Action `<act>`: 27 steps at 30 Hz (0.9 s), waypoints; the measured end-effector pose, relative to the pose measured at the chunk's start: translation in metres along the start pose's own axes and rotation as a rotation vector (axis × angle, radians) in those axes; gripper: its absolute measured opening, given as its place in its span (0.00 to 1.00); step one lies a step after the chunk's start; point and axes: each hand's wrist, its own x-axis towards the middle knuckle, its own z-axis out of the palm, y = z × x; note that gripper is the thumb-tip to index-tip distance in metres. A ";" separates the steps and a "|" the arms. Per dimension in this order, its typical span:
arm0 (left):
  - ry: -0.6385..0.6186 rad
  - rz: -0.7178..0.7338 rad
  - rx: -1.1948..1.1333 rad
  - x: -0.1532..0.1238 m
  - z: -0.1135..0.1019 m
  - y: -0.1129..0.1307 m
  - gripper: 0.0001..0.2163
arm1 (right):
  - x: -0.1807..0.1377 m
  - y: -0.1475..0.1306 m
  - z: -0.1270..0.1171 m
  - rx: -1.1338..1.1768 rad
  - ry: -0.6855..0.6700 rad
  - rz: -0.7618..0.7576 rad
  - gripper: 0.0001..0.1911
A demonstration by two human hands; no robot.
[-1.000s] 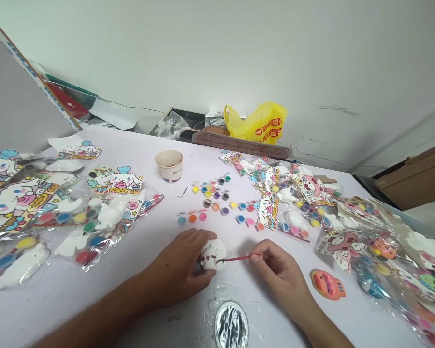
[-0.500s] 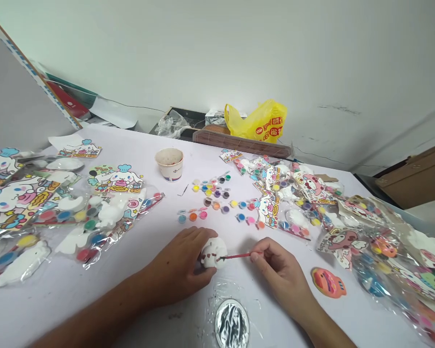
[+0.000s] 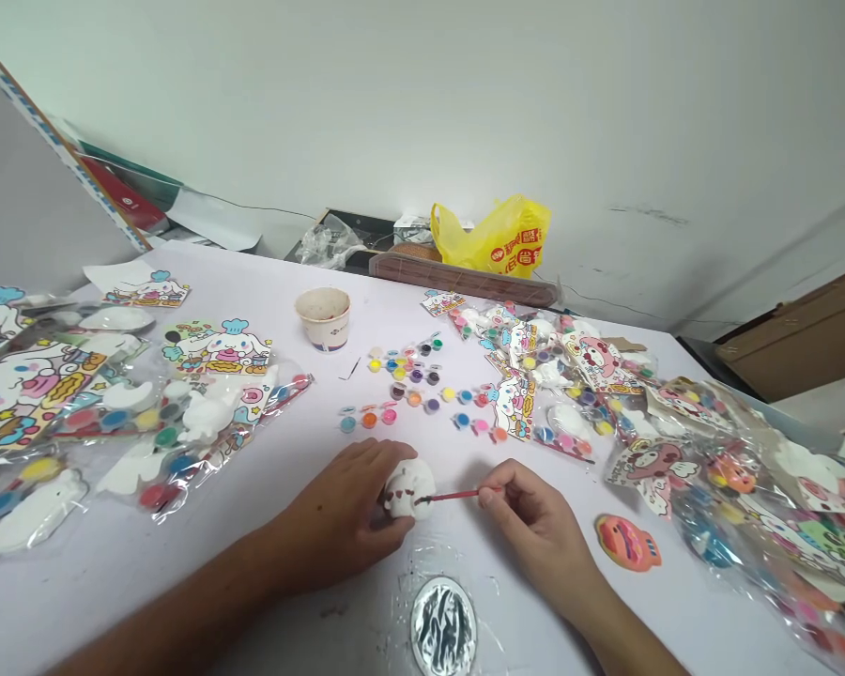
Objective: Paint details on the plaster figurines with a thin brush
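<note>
- Head view: my left hand [image 3: 345, 516] is cupping a small white plaster figurine [image 3: 409, 488] close to the near edge of the desk [image 3: 253, 545], with my fingers curled round its back and steadying it there.
- My right hand [image 3: 535, 526] is pinching a thin red paintbrush [image 3: 457, 494] between thumb and fingertips, the bristles touching the figurine's right side.
- I judge the figurine rounded enough to roll if my hold slackens, and the brush would then be smearing its dark markings.
- My right forearm is passing close to a round silver disc [image 3: 443, 627] and could nudge it.
- Open paint pots [image 3: 408, 376] are sitting mid-desk, with a paper cup [image 3: 322, 317] beyond.
</note>
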 end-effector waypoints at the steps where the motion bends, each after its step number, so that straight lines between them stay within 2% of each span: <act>1: -0.002 -0.001 -0.002 0.000 0.000 0.000 0.21 | 0.000 0.000 0.000 0.001 0.004 0.000 0.14; 13: -0.011 -0.007 -0.005 0.001 -0.002 0.002 0.21 | -0.001 -0.004 0.002 -0.015 0.022 0.007 0.18; 18: -0.011 -0.006 -0.007 0.001 -0.002 0.001 0.21 | 0.000 -0.004 0.001 -0.013 0.073 0.005 0.18; 27: -0.007 -0.005 -0.002 0.002 -0.002 0.002 0.20 | -0.002 -0.006 0.003 0.001 0.046 0.011 0.17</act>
